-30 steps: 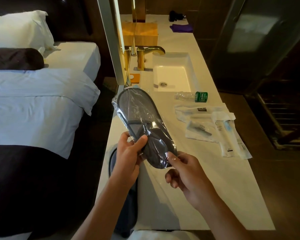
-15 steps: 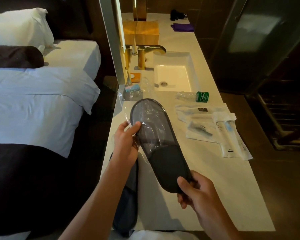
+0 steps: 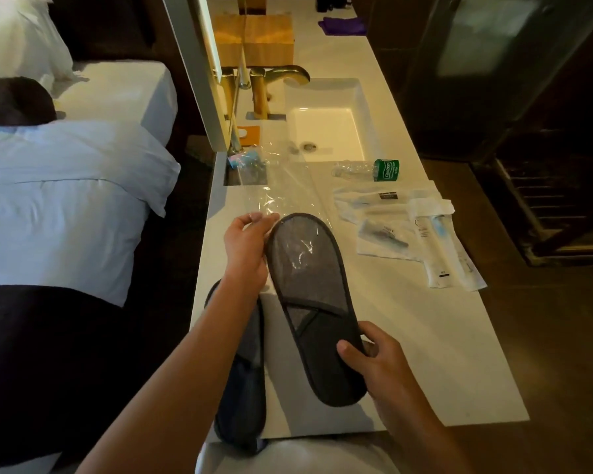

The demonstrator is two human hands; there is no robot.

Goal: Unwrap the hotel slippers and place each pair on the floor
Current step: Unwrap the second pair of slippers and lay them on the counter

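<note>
A flat dark grey slipper pair (image 3: 314, 295) is held above the white counter (image 3: 442, 354). My right hand (image 3: 374, 367) grips its near toe end. My left hand (image 3: 247, 248) pinches the clear plastic wrapper (image 3: 281, 189), which now covers only the far heel end and trails off toward the sink. Another dark slipper pair (image 3: 243, 381) lies at the counter's left edge, partly hidden under my left forearm.
A sink (image 3: 326, 131) with a brass tap (image 3: 281, 77) sits further back. An empty bottle with a green label (image 3: 370, 170) and wrapped toiletry packets (image 3: 425, 234) lie to the right. A bed (image 3: 59, 200) stands on the left, dark floor (image 3: 545, 336) on the right.
My right hand has drawn the slippers toward me, out of the wrapper. My left hand stayed holding the plastic, which now lies stretched mostly empty toward the sink.
</note>
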